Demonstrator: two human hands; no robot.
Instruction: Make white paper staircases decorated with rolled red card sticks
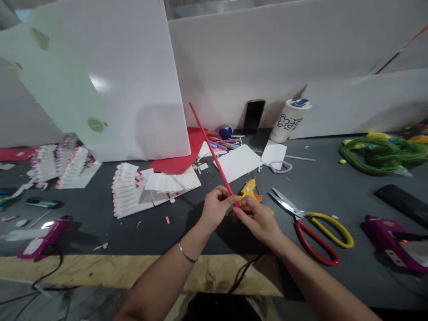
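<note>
A long thin red stick (214, 154), perhaps a rolled paper tube, slants up and away from my hands. My left hand (216, 207) pinches it near its lower end, thumb on top. Right beside it, my right hand (257, 218) has its fingertips closed around the bottom end, most of which they hide. Just behind my hands lies a yellow glue gun (248, 189), partly covered by the fingers. To the right rest large scissors (297, 213) with one red and one yellow handle, blades apart.
White folded pieces with pink tips (129, 191) lie at left on the dark table, near red paper (187, 156). White cards (237, 161), a phone (254, 117) and a tumbler (289, 120) stand or lie behind. Purple devices (47, 238) flank both sides; green wire (377, 154) lies far right.
</note>
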